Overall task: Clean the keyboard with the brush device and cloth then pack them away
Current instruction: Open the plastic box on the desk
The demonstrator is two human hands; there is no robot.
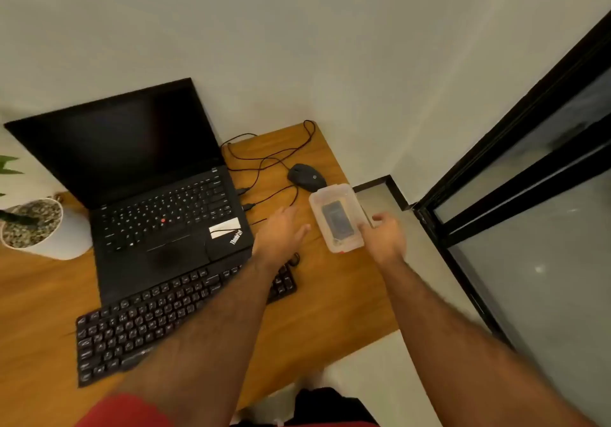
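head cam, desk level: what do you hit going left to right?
Plant pot → laptop → left hand → clear plastic box → right hand, gripping the box's right edge. Keyboard and mouse overlap these, so left out.

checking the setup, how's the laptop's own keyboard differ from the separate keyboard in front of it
The laptop keyboard is built into the open laptop, has a red pointing nub among its keys, and nothing covers it. The separate keyboard lies loose on the wooden desk nearer the person, is longer, sits at a slant, and the left forearm crosses over its right end. Both are black with pale key legends.
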